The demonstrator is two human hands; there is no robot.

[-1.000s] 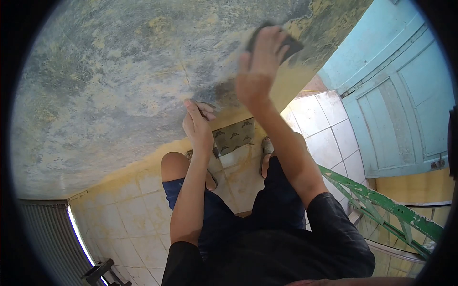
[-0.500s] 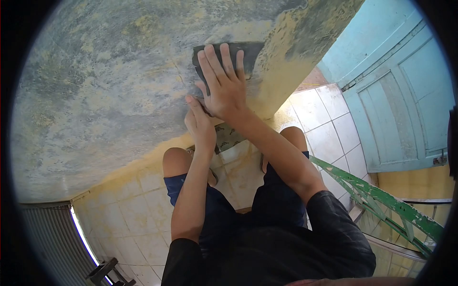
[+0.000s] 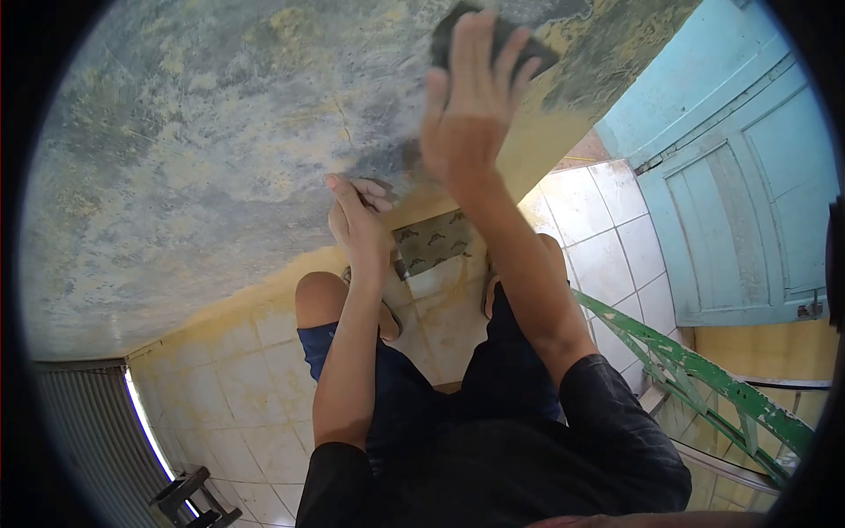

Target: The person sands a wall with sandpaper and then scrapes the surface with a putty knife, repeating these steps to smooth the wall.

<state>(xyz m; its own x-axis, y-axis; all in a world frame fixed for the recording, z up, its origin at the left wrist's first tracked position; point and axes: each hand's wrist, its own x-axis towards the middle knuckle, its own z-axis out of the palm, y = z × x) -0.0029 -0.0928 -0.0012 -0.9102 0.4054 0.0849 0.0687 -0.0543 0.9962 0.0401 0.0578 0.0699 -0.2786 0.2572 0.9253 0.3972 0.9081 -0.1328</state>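
My right hand (image 3: 475, 106) is pressed over a dark sheet (image 3: 539, 60) lying against the mottled grey and yellow wall (image 3: 220, 123). Its fingers are spread, somewhat blurred, and the sheet sticks out on both sides of them. Lower and to the left, my left hand (image 3: 359, 211) is at the lower part of the wall with its fingers curled and the thumb pointing up. Whether anything lies inside those curled fingers is hidden.
A patterned sheet (image 3: 431, 244) lies on the tiled floor (image 3: 255, 378) between my feet. A green metal frame (image 3: 704, 378) slants at the right, below a light blue door (image 3: 731, 194). A dark stool (image 3: 189, 497) and a corrugated panel (image 3: 101, 440) are at lower left.
My right hand has moved up and to the right along the wall together with the dark sheet. My left hand stays near its place, now apart from the right, and more of the patterned sheet shows.
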